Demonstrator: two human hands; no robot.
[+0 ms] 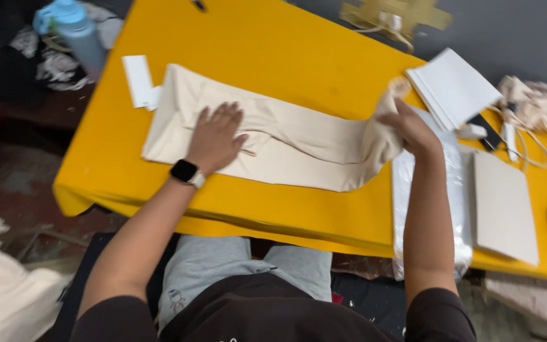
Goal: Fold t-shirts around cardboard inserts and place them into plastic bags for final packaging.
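A cream cloth garment [286,136] lies folded lengthwise across the yellow table [267,44]. My left hand [215,136] presses flat on its left part, fingers spread, a black watch on the wrist. My right hand [413,130] grips the bunched right end of the cloth and lifts it off the table.
A clear plastic bag [454,190] lies under my right forearm. A stack of white sheets [454,85], a grey board [504,206], a dark phone [485,130] and cream cords [539,104] sit at the right. A white card [138,80] lies at the left; a blue bottle [80,31] stands beyond the table edge.
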